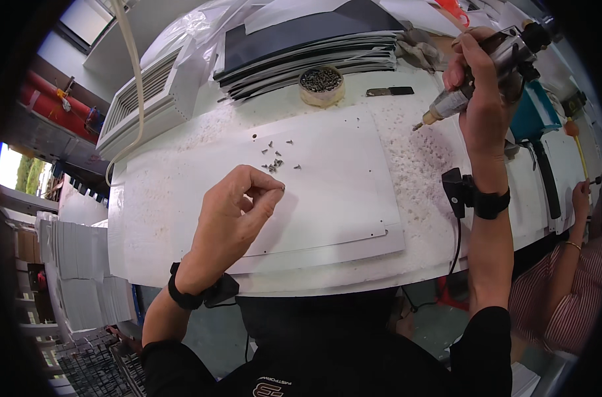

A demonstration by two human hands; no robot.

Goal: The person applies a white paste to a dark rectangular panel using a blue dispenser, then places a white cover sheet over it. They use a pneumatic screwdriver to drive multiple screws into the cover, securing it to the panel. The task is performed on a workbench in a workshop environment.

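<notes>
My left hand (pixel 238 208) is over the white panel (pixel 327 192), thumb and forefinger pinched together. A tiny dark bit shows at the fingertips, most likely a small screw. Just beyond lies a loose cluster of small screws (pixel 275 164) on the panel, a few of them scattered apart. My right hand (pixel 482 99) is raised at the right, wrapped round a silver power screwdriver (pixel 450 102). Its narrow tip points down and left, above the pitted white tabletop and off the panel. Small dark holes dot the panel's edges.
A round tub of screws (pixel 321 83) stands behind the panel, beside a dark flat blade (pixel 389 91). Dark sheets (pixel 307 43) are stacked at the back. A white louvred frame (pixel 149 89) and hanging hose (pixel 137 73) are left. Another person's arm (pixel 572 231) is right, near a teal-headed tool (pixel 535 112).
</notes>
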